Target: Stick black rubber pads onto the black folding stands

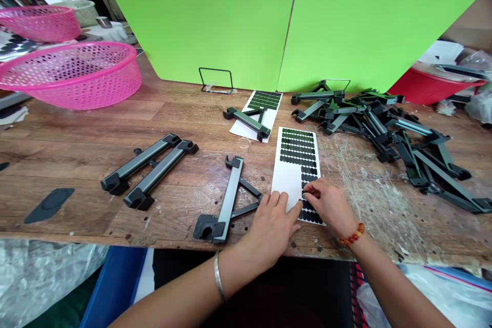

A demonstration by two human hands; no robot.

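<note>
A white sheet with rows of small black stick-on pads lies on the table in front of me. My left hand rests on its lower left part, palm down with the fingers stretched out. At the sheet's right side, the thumb and forefinger of my right hand are pinched together over the column of black pads; whether a pad is between them is too small to tell. Left of my left hand stands a grey and black folding bracket, its hinged legs reaching toward my fingers.
Two more brackets lie to the left, near a flat black piece. Another bracket sits on a second sheet. Brackets are heaped at right. Green panels wall the back; a pink basket stands left.
</note>
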